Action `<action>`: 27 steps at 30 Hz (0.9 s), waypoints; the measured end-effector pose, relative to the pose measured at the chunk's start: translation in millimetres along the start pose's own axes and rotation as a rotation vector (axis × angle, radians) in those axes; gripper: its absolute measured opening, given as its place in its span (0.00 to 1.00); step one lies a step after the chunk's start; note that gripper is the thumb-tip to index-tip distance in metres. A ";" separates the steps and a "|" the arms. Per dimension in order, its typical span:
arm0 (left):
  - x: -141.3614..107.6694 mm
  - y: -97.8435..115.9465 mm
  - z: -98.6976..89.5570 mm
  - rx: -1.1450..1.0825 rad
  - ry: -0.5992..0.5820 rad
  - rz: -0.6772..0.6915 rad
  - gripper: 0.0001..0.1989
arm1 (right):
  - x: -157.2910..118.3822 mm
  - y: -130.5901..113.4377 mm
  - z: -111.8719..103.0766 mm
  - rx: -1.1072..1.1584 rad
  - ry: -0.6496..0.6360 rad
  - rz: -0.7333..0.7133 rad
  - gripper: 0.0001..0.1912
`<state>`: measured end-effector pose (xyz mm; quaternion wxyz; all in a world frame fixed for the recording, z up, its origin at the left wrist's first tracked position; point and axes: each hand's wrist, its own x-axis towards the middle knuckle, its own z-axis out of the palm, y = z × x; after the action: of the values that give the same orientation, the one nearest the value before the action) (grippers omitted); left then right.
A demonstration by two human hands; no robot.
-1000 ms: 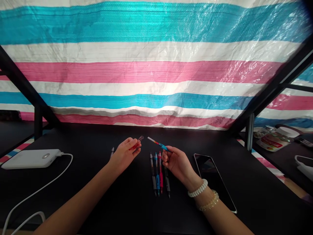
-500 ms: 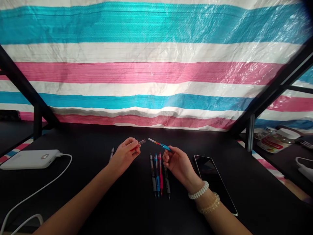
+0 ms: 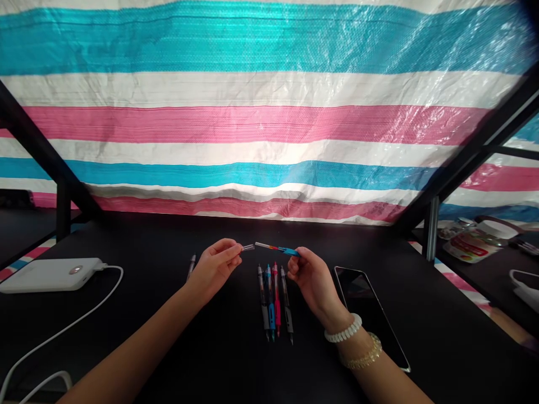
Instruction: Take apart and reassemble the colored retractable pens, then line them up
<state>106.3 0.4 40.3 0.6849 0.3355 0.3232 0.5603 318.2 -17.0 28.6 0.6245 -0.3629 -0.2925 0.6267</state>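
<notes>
My left hand [image 3: 215,266] pinches a clear pen barrel [image 3: 248,247], and most of the barrel is hidden in my fingers. My right hand [image 3: 314,279] grips a slim pen part with a blue grip [image 3: 275,247], with a clear, red-tinted section toward its far end. The two pieces are level and almost meet end to end above the table. Below and between my hands lie several retractable pens [image 3: 273,303] side by side, with black, blue and pink grips. One more pen [image 3: 191,266] lies just left of my left hand.
A white power bank [image 3: 50,275] with a white cable [image 3: 71,329] sits on the black table [image 3: 126,264] at left. A dark smartphone [image 3: 370,314] lies at right. Black metal frame bars stand before a striped tarp [image 3: 252,118]. Jars stand on a side surface, far right.
My hands have moved toward each other and risen slightly. The two held pieces have gone from angled and apart to nearly end to end.
</notes>
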 end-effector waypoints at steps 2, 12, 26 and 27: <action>0.4 -0.3 -0.4 0.004 0.005 0.000 0.04 | -0.2 0.3 -1.3 -0.003 0.005 -0.032 0.13; 0.7 -2.4 -4.0 0.045 -0.021 0.018 0.05 | -0.7 2.3 -3.7 -0.142 -0.049 -0.110 0.14; -3.7 -6.4 -4.8 0.408 -0.054 0.129 0.06 | -6.8 1.8 1.9 -0.654 -0.129 -0.376 0.10; -4.0 -6.6 -5.2 0.432 -0.054 0.131 0.07 | -6.7 2.4 2.1 -0.665 -0.142 -0.389 0.09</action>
<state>105.0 -4.0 32.1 0.5679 0.5093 0.3948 0.5121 314.8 -23.7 28.4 0.5579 -0.4390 -0.5856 0.3913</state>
